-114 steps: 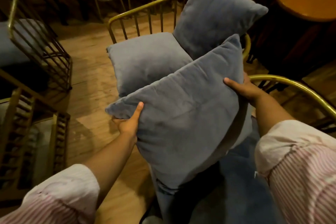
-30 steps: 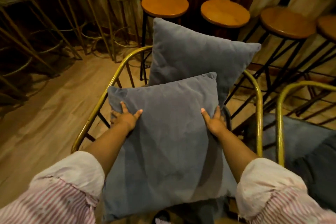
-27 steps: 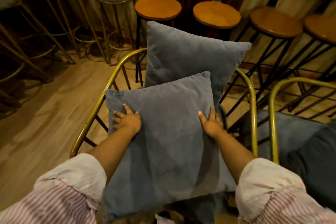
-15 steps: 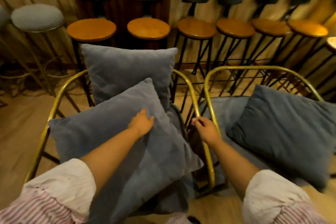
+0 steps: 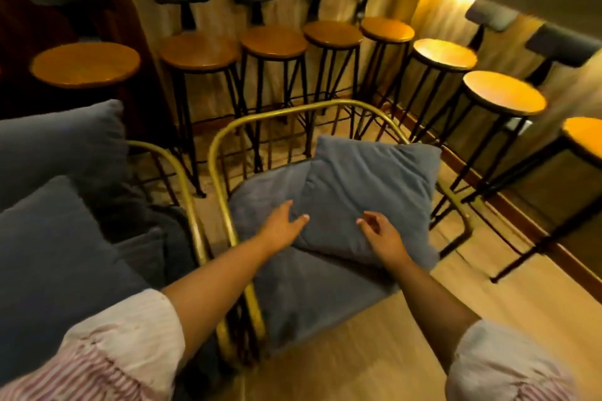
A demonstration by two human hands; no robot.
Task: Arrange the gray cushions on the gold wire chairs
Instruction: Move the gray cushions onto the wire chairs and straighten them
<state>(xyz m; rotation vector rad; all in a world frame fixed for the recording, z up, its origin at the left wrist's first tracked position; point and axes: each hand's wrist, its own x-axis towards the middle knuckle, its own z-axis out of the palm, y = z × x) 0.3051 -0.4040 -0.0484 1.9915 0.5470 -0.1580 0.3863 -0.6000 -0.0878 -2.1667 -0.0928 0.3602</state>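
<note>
Both hands open over loose cushion (image 5: 365, 192) on right chair (image 5: 224, 140): left hand (image 5: 281, 226), right hand (image 5: 381, 234). Grab opposite edges, stand it against the back rail.

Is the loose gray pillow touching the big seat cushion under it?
Touching. The head view shows the loose gray pillow lying slumped on the seat cushion of the gold wire chair, its lower edge pressed onto it with no gap.
</note>
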